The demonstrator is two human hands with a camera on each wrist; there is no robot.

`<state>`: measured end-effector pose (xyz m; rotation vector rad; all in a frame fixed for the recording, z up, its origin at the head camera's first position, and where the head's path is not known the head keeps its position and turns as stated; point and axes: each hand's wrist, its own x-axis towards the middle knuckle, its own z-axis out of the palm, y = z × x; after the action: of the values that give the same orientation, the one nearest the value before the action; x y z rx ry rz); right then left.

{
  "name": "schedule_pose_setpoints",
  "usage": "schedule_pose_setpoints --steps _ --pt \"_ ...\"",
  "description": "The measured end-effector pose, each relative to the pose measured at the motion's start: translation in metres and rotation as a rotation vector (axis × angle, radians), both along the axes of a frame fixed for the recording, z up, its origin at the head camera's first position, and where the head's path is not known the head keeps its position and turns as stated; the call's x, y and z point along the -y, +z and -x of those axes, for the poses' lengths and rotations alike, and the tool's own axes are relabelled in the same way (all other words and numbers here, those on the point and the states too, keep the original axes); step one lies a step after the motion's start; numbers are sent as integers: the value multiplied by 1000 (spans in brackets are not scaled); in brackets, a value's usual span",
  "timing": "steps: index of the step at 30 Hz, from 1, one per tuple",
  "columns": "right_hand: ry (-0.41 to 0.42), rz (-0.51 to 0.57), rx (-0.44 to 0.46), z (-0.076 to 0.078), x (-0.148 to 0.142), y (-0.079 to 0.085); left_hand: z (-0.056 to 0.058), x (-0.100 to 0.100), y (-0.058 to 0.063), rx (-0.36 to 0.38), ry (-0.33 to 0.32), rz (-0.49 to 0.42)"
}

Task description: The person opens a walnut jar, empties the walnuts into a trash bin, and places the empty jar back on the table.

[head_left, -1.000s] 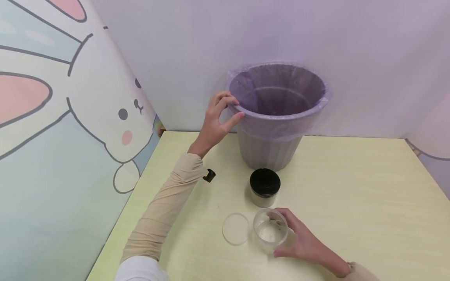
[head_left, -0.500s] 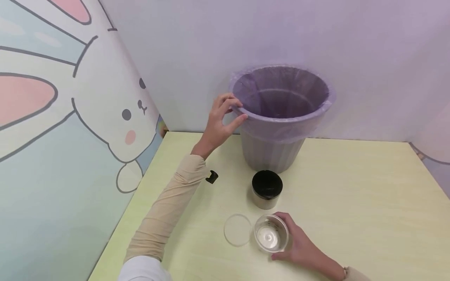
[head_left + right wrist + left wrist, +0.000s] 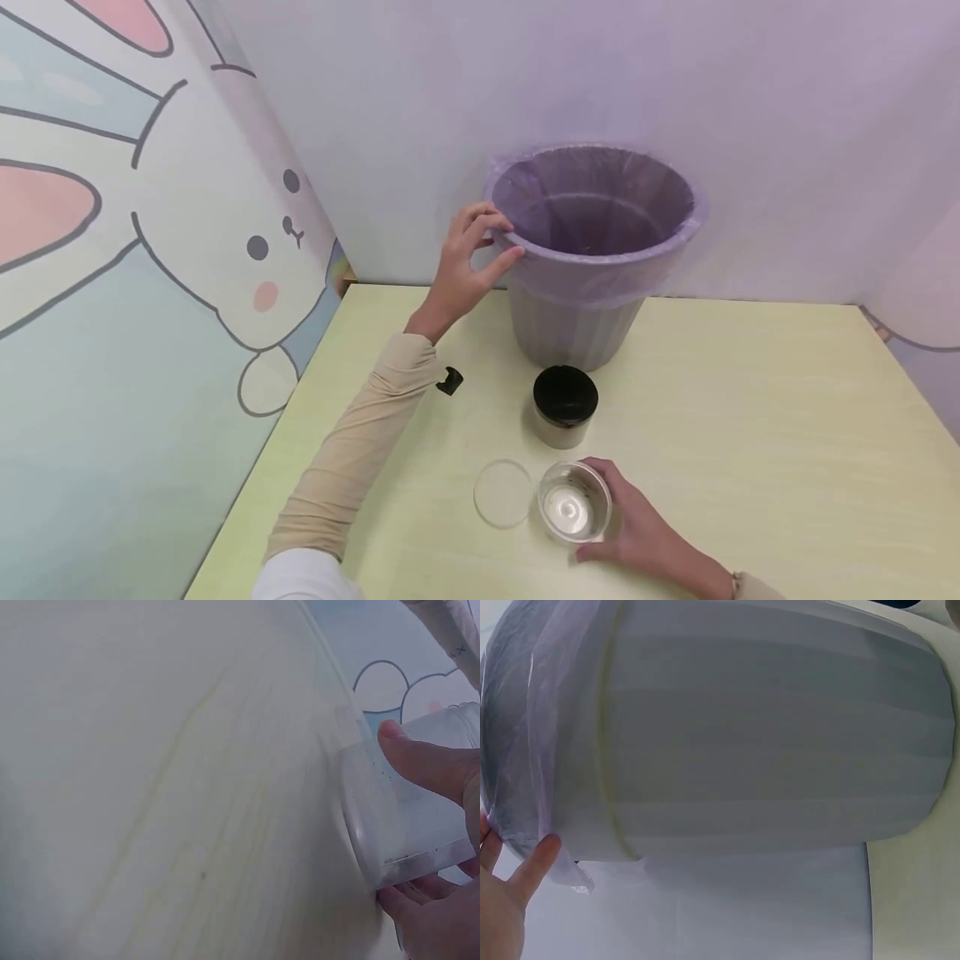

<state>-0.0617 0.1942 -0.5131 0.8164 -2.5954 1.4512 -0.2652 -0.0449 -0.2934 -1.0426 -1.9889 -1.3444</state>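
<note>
In the head view my left hand [image 3: 463,262] pinches the near left rim of a grey waste bin [image 3: 573,321] lined with a thin purple bag [image 3: 600,283]. The left wrist view shows that thumb on the outside of the liner, fingers at the rim. My right hand [image 3: 637,529] grips a clear plastic jar [image 3: 420,799] from its right side, thumb and fingers on opposite walls. The jar has no lid on, and small dark specks show on its wall. Left of it lies a clear round disc [image 3: 502,494]. Behind it stands a squat container with a black top [image 3: 566,396].
A small black piece [image 3: 450,381] lies beside my left sleeve. The pale yellow table [image 3: 765,400] meets a plain wall [image 3: 420,117] behind the bin. On the left rises a wall with a rabbit picture [image 3: 217,225].
The jar in my right hand has tipped a little, so its bottom now shows more squarely from above. My left hand keeps its place on the bin's rim.
</note>
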Motion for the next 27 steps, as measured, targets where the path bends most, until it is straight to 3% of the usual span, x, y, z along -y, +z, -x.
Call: schedule_pose_setpoints --steps 5,10,18,24,27 --pt "101 34 -22 1 -7 3 -3 2 -1 28 -20 -11" --pt "169 96 34 6 -19 6 -9 3 4 -3 21 14" --pt "87 242 81 26 -40 20 -20 5 -2 -117 72 -1" --pt "-4 304 63 40 -54 26 -27 12 -16 -49 108 5" --pt "-28 324 57 45 -58 28 -24 16 -32 12 107 43"
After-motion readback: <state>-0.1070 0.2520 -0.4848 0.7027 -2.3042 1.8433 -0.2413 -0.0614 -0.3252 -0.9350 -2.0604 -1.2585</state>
